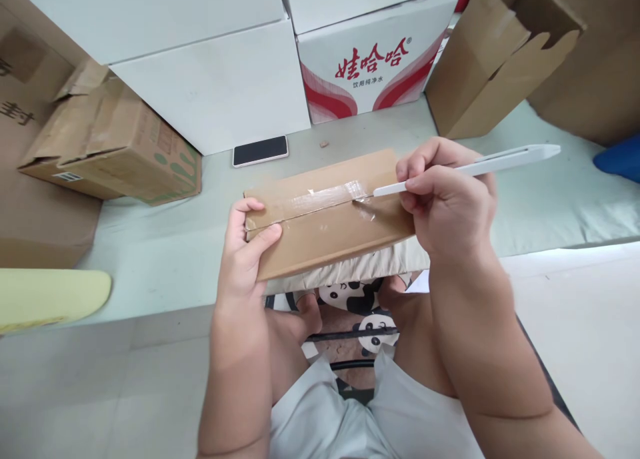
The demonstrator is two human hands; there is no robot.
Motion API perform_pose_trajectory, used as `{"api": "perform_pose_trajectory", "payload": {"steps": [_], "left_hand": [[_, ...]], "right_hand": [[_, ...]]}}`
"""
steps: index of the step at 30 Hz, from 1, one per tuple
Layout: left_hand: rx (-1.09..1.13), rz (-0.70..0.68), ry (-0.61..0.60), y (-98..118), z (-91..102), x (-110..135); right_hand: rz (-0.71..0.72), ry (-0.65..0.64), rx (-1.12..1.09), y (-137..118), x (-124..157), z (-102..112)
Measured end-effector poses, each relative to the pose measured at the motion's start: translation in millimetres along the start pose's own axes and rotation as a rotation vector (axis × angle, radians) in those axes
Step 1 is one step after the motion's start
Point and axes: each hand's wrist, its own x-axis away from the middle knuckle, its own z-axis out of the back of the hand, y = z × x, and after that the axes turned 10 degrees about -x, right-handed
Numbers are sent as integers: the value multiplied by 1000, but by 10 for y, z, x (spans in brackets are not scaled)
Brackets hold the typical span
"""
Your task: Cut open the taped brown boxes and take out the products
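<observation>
A flat brown cardboard box is held tilted in front of me at the edge of the cloth-covered surface. Clear tape runs along its middle seam, and part of the seam near the right looks slit. My left hand grips the box's left end, thumb on top. In my right hand is a white utility knife, its tip end at the seam over the tape. The fingers of that hand are closed around the knife's body; its blade is hard to make out.
Behind the box lies a phone. White cartons and a red-and-white carton stand at the back. Opened cardboard boxes sit left, another tall box right. A yellow-green object is at the left edge.
</observation>
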Motion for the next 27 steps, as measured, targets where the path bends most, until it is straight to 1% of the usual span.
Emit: {"api": "perform_pose_trajectory", "payload": {"steps": [7,10,17,23,27], "left_hand": [[-5,1,-15,-3,14,-5],[-26,-22,-37,-19,27,-8],[-43,-41,-26,-38,40,-13],[-20,-20,-14,-17,29,-8],[-20,-16,-27,-12,24,-3]], "right_hand": [[21,79,-112,-16,-7,-33],[10,106,-135,-5,-24,-20],[32,33,-115,5,-20,21],[10,18,-59,-9,-11,28],[-12,33,-74,-26,-7,9]]}}
